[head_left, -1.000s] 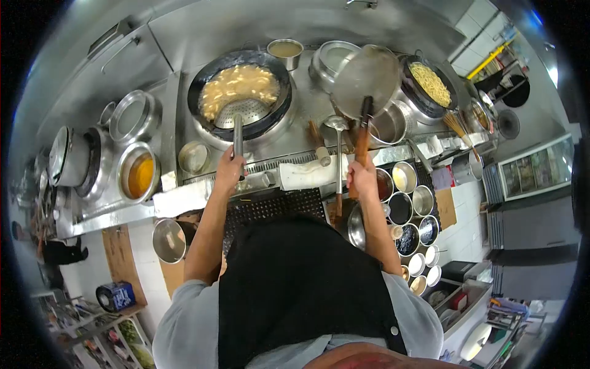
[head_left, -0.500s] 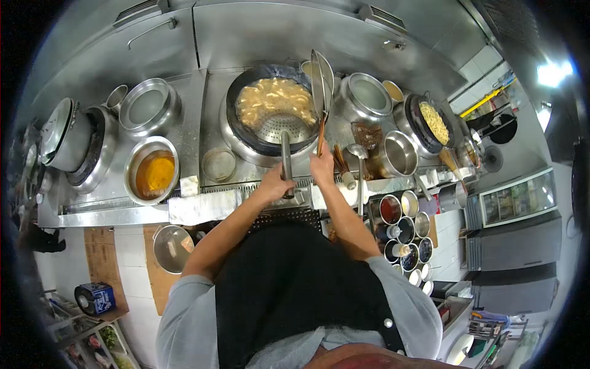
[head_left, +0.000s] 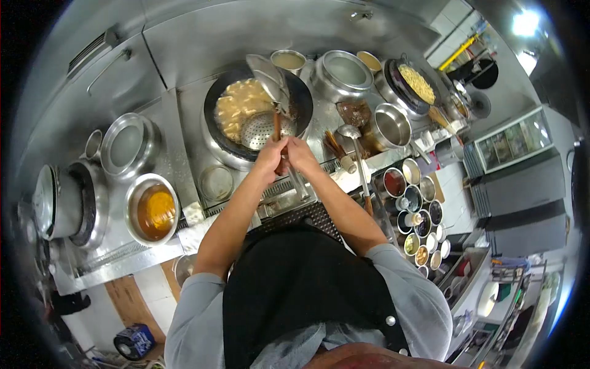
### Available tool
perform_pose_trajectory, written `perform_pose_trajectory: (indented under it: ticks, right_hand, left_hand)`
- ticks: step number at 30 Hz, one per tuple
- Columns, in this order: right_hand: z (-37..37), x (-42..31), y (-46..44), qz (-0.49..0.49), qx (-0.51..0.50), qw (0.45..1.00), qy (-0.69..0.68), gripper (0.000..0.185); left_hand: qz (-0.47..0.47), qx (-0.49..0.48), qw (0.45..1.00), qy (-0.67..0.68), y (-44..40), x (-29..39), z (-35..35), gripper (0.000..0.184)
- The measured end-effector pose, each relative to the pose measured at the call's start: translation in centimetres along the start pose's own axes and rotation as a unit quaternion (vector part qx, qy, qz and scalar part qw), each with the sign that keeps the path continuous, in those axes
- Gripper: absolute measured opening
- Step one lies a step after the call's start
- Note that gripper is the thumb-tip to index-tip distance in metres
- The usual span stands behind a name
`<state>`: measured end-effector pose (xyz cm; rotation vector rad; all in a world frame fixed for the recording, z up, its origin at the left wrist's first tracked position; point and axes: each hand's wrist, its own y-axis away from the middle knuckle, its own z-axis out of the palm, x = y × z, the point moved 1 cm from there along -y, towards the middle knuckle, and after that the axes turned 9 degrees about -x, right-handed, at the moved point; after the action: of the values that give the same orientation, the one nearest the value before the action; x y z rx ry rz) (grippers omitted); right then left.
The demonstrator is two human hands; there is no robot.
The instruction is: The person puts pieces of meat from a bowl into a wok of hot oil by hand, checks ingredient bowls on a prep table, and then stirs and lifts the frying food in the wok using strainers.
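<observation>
A dark wok (head_left: 209,117) holds bubbling liquid with pale pieces (head_left: 233,107). A perforated metal skimmer (head_left: 258,128) rests in its near right part, its metal handle slanting toward me. Above the wok is a round strainer (head_left: 268,79), tilted, with a wooden handle (head_left: 276,125). My left hand (head_left: 269,158) is closed around the wooden handle. Beside it, nearly touching, my right hand (head_left: 301,157) is closed on the skimmer's handle, whose end shows below. The fingers partly hide both handles.
A metal bowl (head_left: 131,212) of orange-yellow liquid stands left. To the right are a ladle (head_left: 359,157), a steel pot (head_left: 393,126) and a pan of noodles (head_left: 416,85). Several seasoning containers (head_left: 394,182) sit at lower right. A lidded pot (head_left: 61,203) is far left.
The strainer has moved left and now leans over the wok. My hands have come together, and the handles have changed hands. The view has turned and shifted.
</observation>
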<state>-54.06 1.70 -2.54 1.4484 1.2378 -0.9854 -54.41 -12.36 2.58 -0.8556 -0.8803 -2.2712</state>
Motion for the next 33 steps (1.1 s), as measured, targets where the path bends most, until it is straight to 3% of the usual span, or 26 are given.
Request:
perform_pose_trajectory:
  ticks: [2,4,5,8,9,12,16,19,26,27,33]
  right_hand:
    - [-0.7,-0.2,3.7,-0.034,0.007,0.999,0.035,0.042]
    - [-1.0,1.6,6.3,0.015,0.008,0.968,0.249,0.050]
    - [-0.9,3.1,6.7,0.019,-0.087,0.974,0.211,0.064]
    - [-1.1,1.3,8.7,0.067,-0.108,0.986,0.112,0.073]
    - [-1.7,-0.2,9.1,0.051,-0.078,0.978,0.184,0.078]
    - [-3.9,1.0,8.4,0.047,-0.090,0.967,0.234,0.081]
    - [-5.7,0.0,8.4,0.055,-0.099,0.967,0.230,0.083]
    - [-5.8,0.3,9.1,-0.011,-0.083,0.973,0.214,0.084]
    - [-6.5,1.0,9.9,0.023,-0.076,0.969,0.235,0.084]
    - [-6.7,0.4,10.1,0.044,-0.083,0.966,0.240,0.084]
    - [-6.9,0.7,10.6,0.073,-0.077,0.964,0.246,0.082]
  left_hand:
    - [0.063,0.073,0.986,-0.136,-1.0,0.5,-1.9,0.017]
    - [0.073,0.080,0.990,-0.088,0.2,2.2,-2.5,0.013]
    - [0.064,0.075,0.982,-0.159,0.3,2.6,-3.6,0.011]
    - [0.037,0.056,0.968,-0.241,0.8,3.6,-6.2,0.020]
    - [0.039,0.048,0.964,-0.260,1.4,4.1,-5.8,0.016]
    - [0.030,0.038,0.967,-0.248,1.3,4.2,-5.7,0.011]
    - [0.039,0.013,0.966,-0.257,0.9,3.8,-4.9,0.006]
    - [0.032,0.021,0.962,-0.270,0.3,4.3,-7.9,0.018]
    - [0.048,0.087,0.928,-0.360,3.4,5.1,-12.4,0.058]
    - [0.016,0.112,0.923,-0.368,4.2,5.2,-12.6,0.066]
    - [0.047,0.116,0.921,-0.369,8.7,4.7,-13.4,0.070]
